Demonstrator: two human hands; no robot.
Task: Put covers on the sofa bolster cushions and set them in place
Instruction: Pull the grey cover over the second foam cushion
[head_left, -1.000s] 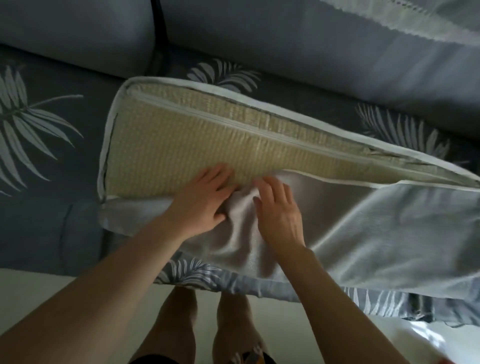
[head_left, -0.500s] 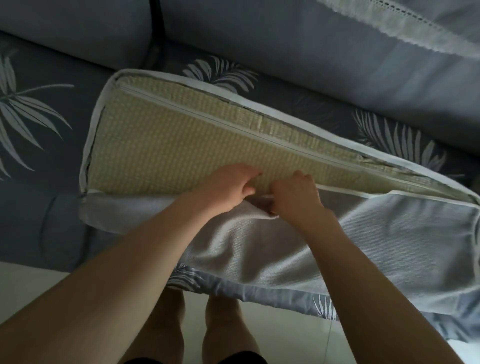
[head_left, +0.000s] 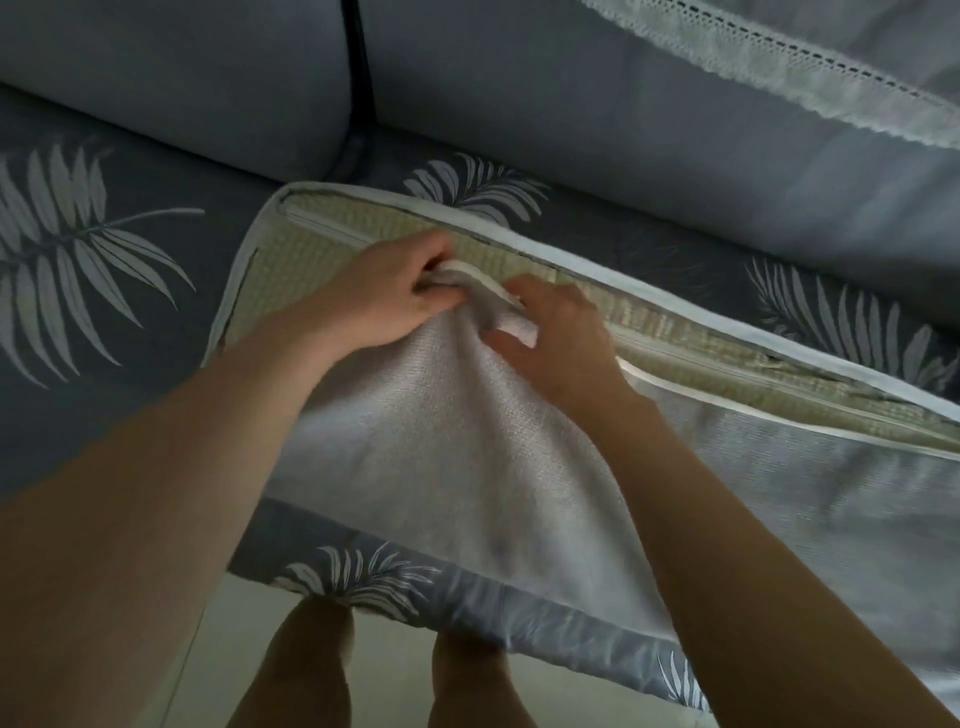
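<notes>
So the cushion (head_left: 332, 244) is lying flat on the sofa seat (head_left: 104, 291), long side running left to right, with its straw-coloured woven insert showing along the open top. It's laid flat like that so the seat takes the weight and both hands are free to work the fabric.

The cover (head_left: 467, 441) is only partway on. Its far edge already wraps the back of the cushion, and the near flap hangs loose over the front of the seat. The zipper line runs along the insert and looks open the whole way, so my guess is the step right now is hauling the loose flap up over the insert so the two edges meet.

Both hands sit close together near the middle of the cushion. The left hand (head_left: 384, 296) has its fingers curled around a bunched fold of the cover's white edge, pulling it up and back. The right hand (head_left: 561, 338) is just beside it, thumb and fingers pinching the same fold. Gripping at one spot makes sense for tugging tight fabric.

Behind it all are the sofa's back cushions (head_left: 623, 114), with a lace-trimmed cloth (head_left: 779, 67) draped over the right one.
</notes>
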